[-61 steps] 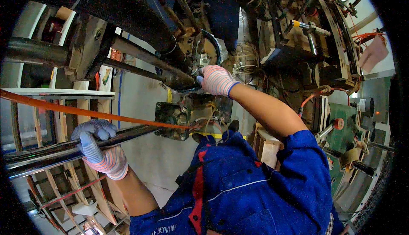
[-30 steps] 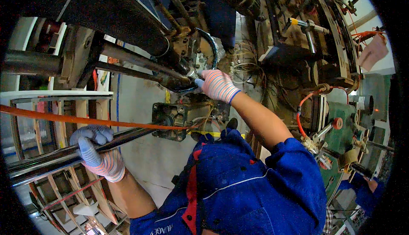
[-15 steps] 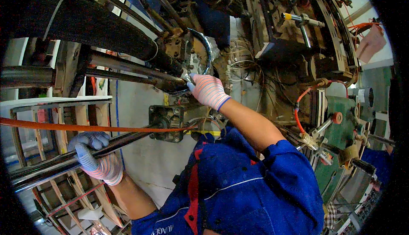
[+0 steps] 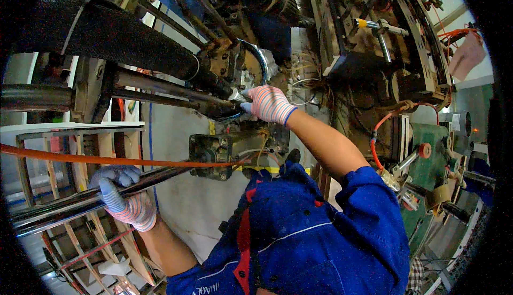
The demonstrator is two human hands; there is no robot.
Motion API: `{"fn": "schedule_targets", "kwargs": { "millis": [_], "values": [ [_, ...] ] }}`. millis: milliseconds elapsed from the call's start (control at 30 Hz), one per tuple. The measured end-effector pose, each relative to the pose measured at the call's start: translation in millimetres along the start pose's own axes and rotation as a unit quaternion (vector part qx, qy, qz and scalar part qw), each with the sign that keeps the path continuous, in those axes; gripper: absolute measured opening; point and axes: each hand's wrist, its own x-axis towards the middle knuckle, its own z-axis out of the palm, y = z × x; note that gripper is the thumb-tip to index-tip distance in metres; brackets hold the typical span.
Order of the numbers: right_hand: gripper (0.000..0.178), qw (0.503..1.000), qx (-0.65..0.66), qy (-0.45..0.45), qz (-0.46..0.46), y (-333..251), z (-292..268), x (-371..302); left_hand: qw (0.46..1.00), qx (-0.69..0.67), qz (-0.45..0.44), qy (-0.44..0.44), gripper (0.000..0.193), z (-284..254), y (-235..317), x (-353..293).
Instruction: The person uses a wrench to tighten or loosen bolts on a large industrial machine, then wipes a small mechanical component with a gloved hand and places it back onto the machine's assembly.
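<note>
My left hand point(image 4: 127, 201), in a striped glove with grey-blue fingertips, is wrapped round a thick polished metal rod point(image 4: 59, 209) at the left. The rod runs into a dark, square-flanged cylinder block point(image 4: 211, 156). My right hand point(image 4: 271, 105), gloved the same way, reaches forward to the machine head point(image 4: 235, 65). Its fingers are closed together beside a small shiny silvery piece point(image 4: 236, 95), and I cannot make out what lies between them. A thick black mesh-covered hose point(image 4: 123, 41) and dark machine bars point(image 4: 160, 84) lead to that spot from the left.
An orange strap or hose point(image 4: 107, 160) stretches across above the rod. Wooden racks point(image 4: 80, 241) stand at lower left. A dark machine frame point(image 4: 368, 54) with loose cables point(image 4: 310, 76) fills the far right; a green machine bed point(image 4: 427, 172) with an orange hose point(image 4: 375, 145) lies nearer.
My right hand has shifted slightly right, and more of the silvery piece shows beside its fingertips. My left hand keeps its hold on the rod. The whole view has moved a little.
</note>
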Motion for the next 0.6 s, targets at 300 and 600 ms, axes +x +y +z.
{"fn": "schedule_targets", "kwargs": {
  "millis": [300, 600],
  "values": [
    [0.036, 0.998, -0.056, -0.011, -0.018, 0.3, -16.6, 6.2, 1.0, -0.007, -0.001, 0.021, 0.034, 5.2, -1.3, -1.6],
    [0.034, 0.993, -0.062, 0.052, -0.089, 16.3, 6.3, 18.2, 1.0, -0.007, 0.007, -0.022, 0.034, 2.2, 0.0, -1.2]
  ]
}}
